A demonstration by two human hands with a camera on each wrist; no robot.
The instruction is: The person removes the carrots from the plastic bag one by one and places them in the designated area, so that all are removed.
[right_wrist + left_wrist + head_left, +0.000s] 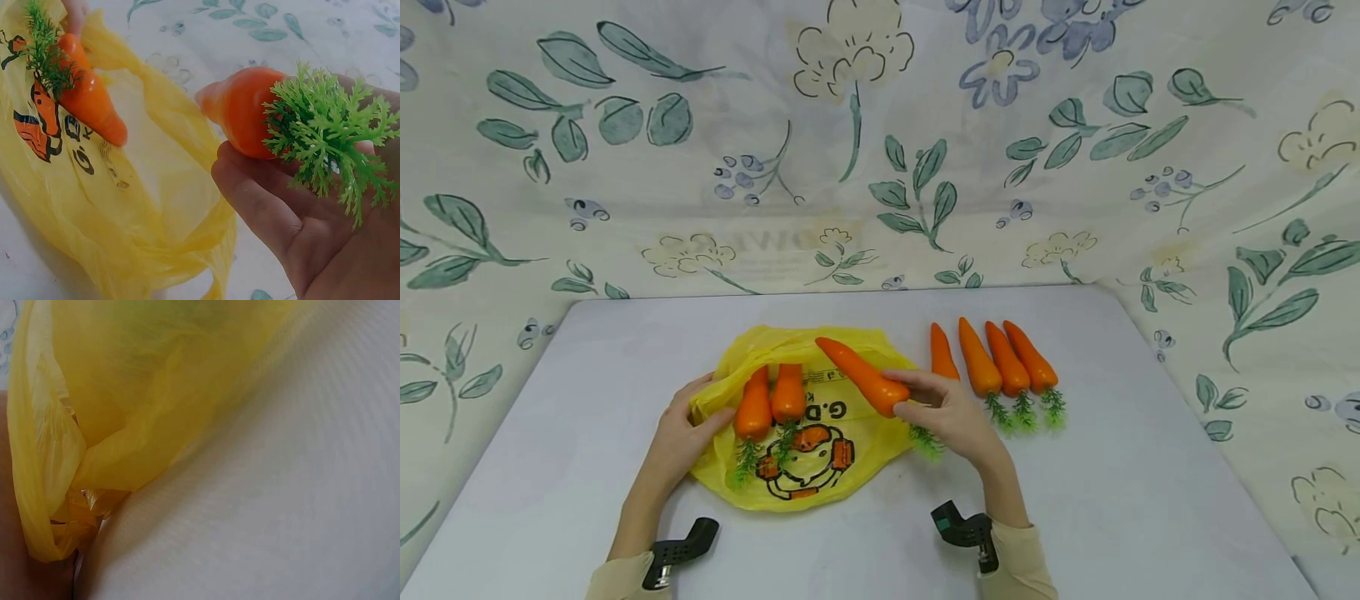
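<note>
My right hand [943, 412] grips an orange carrot [865, 379] by its thick end, over a yellow plastic bag [872, 467]. In the right wrist view the leafy green top [331, 131] hangs against the palm. The left hand [677, 437] holds the bag's left edge, thumb on the near side and fingers mostly hidden by the film. Two carrots, one at the left [752, 408] and another beside it [788, 396], lie against the bag's printed side; their tips are covered, and I cannot tell how far inside they are. Yellow film [144, 406] fills much of the left wrist view.
Right of the bag, several carrots [977, 358] lie in a row on the white table [1150, 500], tips pointing away; my right hand partly hides one. A flower-patterned cloth [925, 200] hangs behind the table. Black wrist devices [681, 550] sit on both wrists.
</note>
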